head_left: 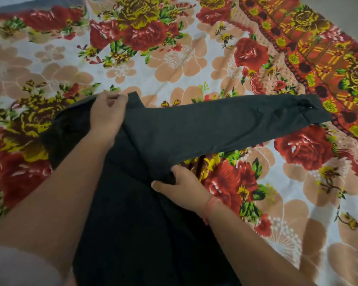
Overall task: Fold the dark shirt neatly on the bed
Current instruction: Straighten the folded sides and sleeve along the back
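The dark shirt (145,166) lies on the flowered bed sheet (174,65), its body running toward me. One long sleeve (246,122) stretches flat to the right, its cuff near the sheet's red border. My left hand (108,109) pinches the cloth at the shirt's top edge, by the shoulder. My right hand (182,187) grips the fabric at the underarm, where the sleeve meets the body. A thread band circles my right wrist. The shirt's left side is hidden under my left forearm.
The sheet's red and yellow patterned border (310,58) runs along the right. A strip of grey floor (355,21) shows past the bed's far right corner. Flat sheet lies beyond the shirt.
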